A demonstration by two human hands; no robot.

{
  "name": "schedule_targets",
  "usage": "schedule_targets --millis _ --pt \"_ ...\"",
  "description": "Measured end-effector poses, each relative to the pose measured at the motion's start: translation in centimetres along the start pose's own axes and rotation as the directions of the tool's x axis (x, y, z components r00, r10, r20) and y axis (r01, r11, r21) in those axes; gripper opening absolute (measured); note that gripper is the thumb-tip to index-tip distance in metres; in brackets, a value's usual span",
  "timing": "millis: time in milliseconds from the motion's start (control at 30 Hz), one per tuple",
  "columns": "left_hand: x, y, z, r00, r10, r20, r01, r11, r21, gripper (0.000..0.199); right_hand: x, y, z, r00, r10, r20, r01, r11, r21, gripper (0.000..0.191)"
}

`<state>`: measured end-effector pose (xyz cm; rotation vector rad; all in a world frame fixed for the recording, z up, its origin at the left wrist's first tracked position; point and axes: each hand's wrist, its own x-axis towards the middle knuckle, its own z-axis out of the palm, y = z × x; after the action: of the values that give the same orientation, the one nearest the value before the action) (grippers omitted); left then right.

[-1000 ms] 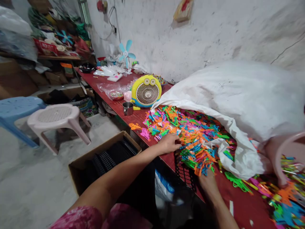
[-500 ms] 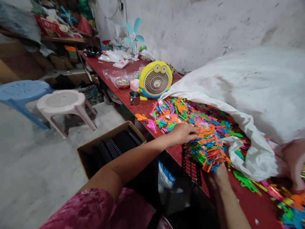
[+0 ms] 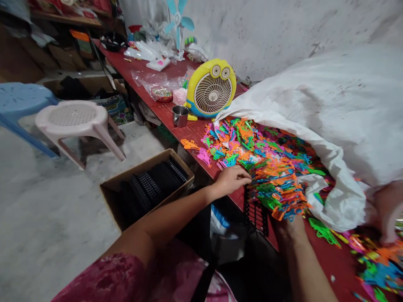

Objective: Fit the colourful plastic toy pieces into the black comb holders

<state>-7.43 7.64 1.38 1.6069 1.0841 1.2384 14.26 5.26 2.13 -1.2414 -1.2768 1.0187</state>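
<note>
My left hand [image 3: 233, 179] is closed, thumb and fingers pinched together, at the left end of a dense row of small coloured plastic pieces [image 3: 280, 186]. Anything between its fingertips is too small to make out. The row sits on a black plastic grid rack [image 3: 256, 216], whose bare lower part shows over the table's front edge. From below and the right, my right hand [image 3: 292, 228] holds the loaded rack; its fingers are hidden under the orange, green and blue pieces. Behind the rack spreads a loose heap of similar pieces [image 3: 233, 144].
A large white sack [image 3: 315, 96] lies open over the heap on the red table [image 3: 195, 136]. Beyond are a yellow fan [image 3: 214, 90] and a metal cup [image 3: 180, 116]. A cardboard box [image 3: 108, 197] of black racks stands left, near a pale stool [image 3: 74, 115]. More pieces [image 3: 382, 268] lie at right.
My left hand has drawn back a little to the left, from the top of the row to its end. The camera view has tilted slightly down. My right hand stays under the rack.
</note>
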Motion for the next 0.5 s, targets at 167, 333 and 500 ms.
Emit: schedule_targets --millis 167,333,500 --pt "-0.94 -0.89 0.65 0.996 0.003 0.085 -0.021 0.978 0.208 0.011 -0.40 -0.08 0.05 0.999 0.034 -0.017 -0.033 0.999 0.033 0.040" --pt "-0.38 -0.36 0.70 0.965 0.117 0.235 -0.216 0.862 0.459 0.016 -0.41 0.47 -0.18 0.994 0.070 -0.088 -0.061 0.993 0.103 0.041" --pt "-1.21 -0.74 1.21 0.957 0.154 0.247 -0.263 0.822 0.505 0.016 -0.24 0.44 0.25 0.990 0.081 -0.115 -0.059 0.981 0.183 0.041"
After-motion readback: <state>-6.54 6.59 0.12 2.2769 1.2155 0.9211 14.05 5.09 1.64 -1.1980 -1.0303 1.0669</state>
